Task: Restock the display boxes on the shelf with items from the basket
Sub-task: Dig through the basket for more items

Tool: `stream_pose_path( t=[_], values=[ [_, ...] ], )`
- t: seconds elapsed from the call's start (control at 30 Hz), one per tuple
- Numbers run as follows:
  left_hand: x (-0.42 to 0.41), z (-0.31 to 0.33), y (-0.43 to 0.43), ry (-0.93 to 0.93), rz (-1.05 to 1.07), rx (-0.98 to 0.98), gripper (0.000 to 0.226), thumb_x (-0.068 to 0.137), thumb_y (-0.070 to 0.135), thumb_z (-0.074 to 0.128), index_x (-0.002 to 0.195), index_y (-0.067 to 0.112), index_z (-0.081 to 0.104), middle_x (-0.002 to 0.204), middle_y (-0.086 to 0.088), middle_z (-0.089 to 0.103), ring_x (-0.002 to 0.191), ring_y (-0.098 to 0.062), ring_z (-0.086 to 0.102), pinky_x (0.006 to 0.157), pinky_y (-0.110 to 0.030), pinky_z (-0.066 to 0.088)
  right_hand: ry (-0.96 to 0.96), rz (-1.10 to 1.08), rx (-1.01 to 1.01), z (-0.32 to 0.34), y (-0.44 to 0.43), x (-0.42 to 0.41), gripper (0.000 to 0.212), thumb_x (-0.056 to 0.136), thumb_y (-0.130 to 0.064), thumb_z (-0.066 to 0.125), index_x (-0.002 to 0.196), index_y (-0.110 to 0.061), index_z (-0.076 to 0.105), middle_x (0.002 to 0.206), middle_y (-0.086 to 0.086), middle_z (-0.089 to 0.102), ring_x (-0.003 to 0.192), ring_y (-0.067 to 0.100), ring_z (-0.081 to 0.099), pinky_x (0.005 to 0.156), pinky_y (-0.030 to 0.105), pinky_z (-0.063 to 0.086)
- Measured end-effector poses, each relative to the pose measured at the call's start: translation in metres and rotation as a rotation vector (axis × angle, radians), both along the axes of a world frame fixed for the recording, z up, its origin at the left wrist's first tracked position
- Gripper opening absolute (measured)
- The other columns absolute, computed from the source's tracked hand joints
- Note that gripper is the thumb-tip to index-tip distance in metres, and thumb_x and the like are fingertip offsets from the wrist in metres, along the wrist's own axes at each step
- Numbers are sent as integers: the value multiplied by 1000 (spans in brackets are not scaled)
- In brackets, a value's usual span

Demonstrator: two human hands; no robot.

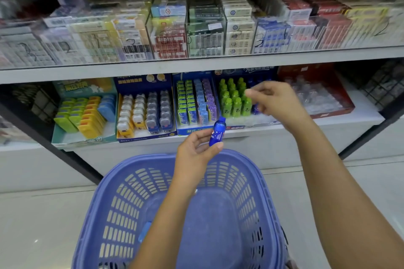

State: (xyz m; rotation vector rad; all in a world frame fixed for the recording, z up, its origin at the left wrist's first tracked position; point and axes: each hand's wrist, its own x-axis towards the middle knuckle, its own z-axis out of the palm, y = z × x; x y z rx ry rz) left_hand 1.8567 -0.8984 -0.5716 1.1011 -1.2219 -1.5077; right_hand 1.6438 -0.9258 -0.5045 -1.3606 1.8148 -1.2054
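Left hand [194,148] pinches a small blue plastic bottle [217,132] above the slotted lilac plastic basket [240,155]. Recommend seating it upright beside the green bottles [235,102] in the blue cardboard display box [244,72]. Right hand [275,100] hovers there (blurred, grip indeterminate).

Upper shelf [196,67] close above green bottles [235,99]

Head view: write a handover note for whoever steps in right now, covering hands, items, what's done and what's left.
Left hand grips a small blue bottle above the basket.
Right hand, blurred, is over the bottle display box; unclear whether it holds anything.
Done: green bottles stand in rows in that box.
Left: shelve the held bottle, probably beside the blue bottles in that box; one blue item lies in the basket.
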Motion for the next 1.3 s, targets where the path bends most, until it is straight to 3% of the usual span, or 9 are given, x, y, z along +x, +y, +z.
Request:
stream_pose_path(
  t=[0.13,0.3,0.43,0.53,0.63,0.7,0.83,0.93,1.3],
  values=[
    [-5,5,1,14,150,-141,37,73,-3,75,93,24,60,94,9,68,82,1,66,71,-12,50,-200,246,211,11,15,49,25,76,-35,75,83,-11,70,74,7,69,57,15,65,53,22,53],
    [-7,6,5,-50,256,-260,36,75,2,75,93,28,58,100,3,65,94,-10,64,85,-28,53,-278,221,248,4,14,71,30,76,-16,76,96,4,67,79,14,72,62,16,68,65,24,59],
    [-9,6,-3,-93,203,-293,37,76,4,75,95,30,57,101,6,64,96,-10,63,89,-32,53,-288,186,188,7,16,64,15,74,-12,77,86,-4,72,79,14,73,67,18,69,64,20,58],
    [-21,5,-10,-270,21,-372,33,84,19,70,113,27,56,111,8,62,102,-4,59,93,-28,51,-169,101,107,14,17,34,8,72,-13,79,76,-14,71,73,10,72,62,17,67,61,18,56],
    [-35,-1,-17,-611,-218,-567,48,93,31,58,137,18,45,136,2,50,125,-9,45,105,-18,31,172,-130,32,18,18,-19,18,71,-18,81,87,-19,72,70,0,67,57,3,59,48,8,43],
    [-43,-5,-22,-807,-373,-648,56,96,32,51,146,15,32,151,0,34,140,-14,27,111,-20,20,344,-276,19,13,20,-51,24,70,-20,82,92,-17,73,75,1,67,61,2,57,53,8,37],
    [-50,-14,-34,-1067,-516,-689,67,98,32,48,152,16,13,160,1,11,147,-14,5,117,-27,10,368,-313,29,-9,18,-76,27,71,-14,80,97,-7,73,85,9,70,68,11,58,62,14,40],
    [-50,-20,-39,-1110,-518,-695,68,97,30,48,152,15,11,159,-1,11,147,-16,7,118,-27,9,384,-301,22,-21,11,-80,28,72,-11,79,98,-4,73,89,14,72,73,16,60,70,21,43],
    [-55,-33,-40,-1067,-448,-705,68,96,26,48,152,16,11,159,1,12,146,-14,8,116,-23,7,563,-174,146,-29,-9,-87,27,73,-8,77,99,-2,73,93,18,73,79,25,67,76,26,49]
  ],
)
